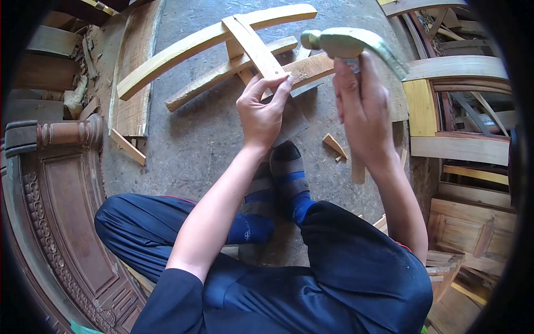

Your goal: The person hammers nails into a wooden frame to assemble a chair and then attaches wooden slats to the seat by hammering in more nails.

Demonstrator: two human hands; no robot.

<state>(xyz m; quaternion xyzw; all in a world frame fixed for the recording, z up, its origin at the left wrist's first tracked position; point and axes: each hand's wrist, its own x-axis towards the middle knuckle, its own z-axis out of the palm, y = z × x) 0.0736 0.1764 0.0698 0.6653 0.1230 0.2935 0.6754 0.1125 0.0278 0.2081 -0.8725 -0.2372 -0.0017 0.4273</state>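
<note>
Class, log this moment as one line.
left hand: at near end of wooden strip; right hand: gripping raised hammer; wooden strip: across curved beam

Hammer (356,42) in right grip (362,108), left grip (262,108) on wooden strip (253,45)

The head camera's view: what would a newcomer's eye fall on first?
Probably the claw hammer held in the right hand, upper right. Next, the curved beam across the upper middle, crossed by a slat whose near end the left hand touches. The carved wooden panel along the left edge also stands out.
</note>
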